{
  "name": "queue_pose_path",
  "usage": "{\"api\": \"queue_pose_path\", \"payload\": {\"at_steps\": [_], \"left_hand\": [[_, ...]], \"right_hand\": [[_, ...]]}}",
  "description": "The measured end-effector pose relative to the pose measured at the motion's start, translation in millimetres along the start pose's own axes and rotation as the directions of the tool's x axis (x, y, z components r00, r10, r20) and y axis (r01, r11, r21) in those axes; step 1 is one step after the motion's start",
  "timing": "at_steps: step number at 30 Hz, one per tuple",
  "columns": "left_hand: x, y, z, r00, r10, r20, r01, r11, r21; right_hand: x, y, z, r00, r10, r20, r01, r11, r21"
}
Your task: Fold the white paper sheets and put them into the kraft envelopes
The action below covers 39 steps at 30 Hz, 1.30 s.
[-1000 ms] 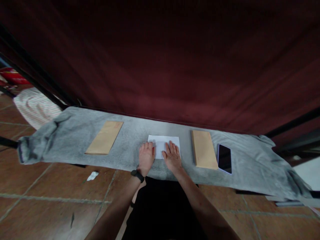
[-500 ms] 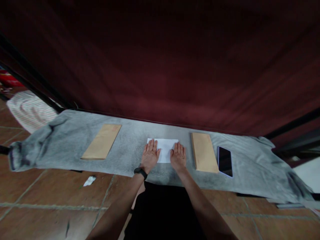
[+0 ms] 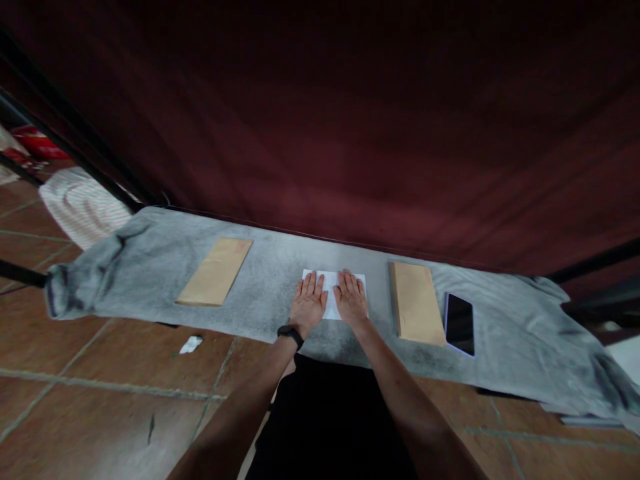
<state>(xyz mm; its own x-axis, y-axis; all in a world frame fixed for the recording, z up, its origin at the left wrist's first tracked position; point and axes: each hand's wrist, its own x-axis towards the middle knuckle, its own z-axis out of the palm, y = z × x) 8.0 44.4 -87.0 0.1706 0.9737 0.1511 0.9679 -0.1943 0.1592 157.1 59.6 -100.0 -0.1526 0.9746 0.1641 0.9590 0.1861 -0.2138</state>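
A white sheet of paper [image 3: 331,308] lies on the grey cloth [image 3: 270,287] in front of me. My left hand [image 3: 309,301] rests flat on its left part, fingers stretched out, with a black watch [image 3: 291,335] on that wrist. Flat on the paper's right part lies my right hand [image 3: 351,300], its fingers extended too. Both hands cover much of the sheet, and only a strip between them and some edges show. To the right is a thick stack of brown envelopes [image 3: 419,303]. Another brown envelope [image 3: 215,272], thinner, lies to the left.
A phone [image 3: 459,325] with a purple edge lies right of the stack. Behind the cloth hangs a dark red curtain [image 3: 320,147]. Below is a tiled floor [image 3: 125,373] with a crumpled white scrap [image 3: 191,344]. A striped cloth [image 3: 85,203] hangs at the far left.
My hands have come closer together on the paper, the right one sliding inward so the sheet's right edge shows. The whole view has also shifted slightly.
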Motion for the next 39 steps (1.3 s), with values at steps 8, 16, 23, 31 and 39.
{"api": "queue_pose_path", "payload": {"at_steps": [8,16,23,31,39], "left_hand": [[0,6,-6.0,0.999,0.031,-0.033,-0.03,0.999,0.017],[-8,36,3.5,0.923,0.383,-0.027,-0.384,0.919,-0.092],[-6,28,0.6,0.905,0.424,0.047,-0.418,0.904,-0.093],[-3,20,-4.1,0.909,0.41,0.07,-0.401,0.91,-0.108],[11,-19,-9.0,0.978,0.204,0.05,-0.201,0.978,-0.051]], "right_hand": [[-16,21,-5,0.993,0.109,-0.053,-0.113,0.991,-0.076],[-19,21,-11,0.998,0.062,-0.005,-0.062,0.991,-0.12],[-18,20,-10,0.997,0.083,0.008,-0.081,0.99,-0.113],[-16,19,-10,0.994,0.111,0.004,-0.11,0.989,-0.095],[-14,18,-7,0.989,0.149,0.008,-0.149,0.987,-0.068]]}}
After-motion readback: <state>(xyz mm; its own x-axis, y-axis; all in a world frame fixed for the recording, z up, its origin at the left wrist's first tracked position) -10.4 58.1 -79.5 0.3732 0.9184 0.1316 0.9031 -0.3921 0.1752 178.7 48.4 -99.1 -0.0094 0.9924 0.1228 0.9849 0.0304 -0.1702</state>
